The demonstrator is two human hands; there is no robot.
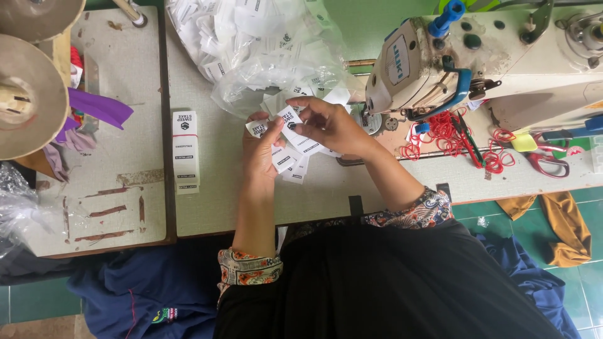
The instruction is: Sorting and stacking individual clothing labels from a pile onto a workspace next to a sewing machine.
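Observation:
My left hand [260,150] holds a fanned bunch of small white printed labels [287,162] over the white sewing table [220,201]. My right hand [326,122] pinches one white label [292,120] at the top of that bunch with thumb and fingers. Both hands meet just below a clear plastic bag [264,44] stuffed with more white labels. A neat stack of the same labels [186,150] lies on the table to the left of my left hand.
A cream sewing machine [490,56] stands at the right, with red rubber bands [446,135] and red-handled scissors [546,160] beside it. Thread cones [28,94] and purple cloth [97,107] sit at the left. Blue fabric [144,289] and mustard fabric [568,226] hang below the table.

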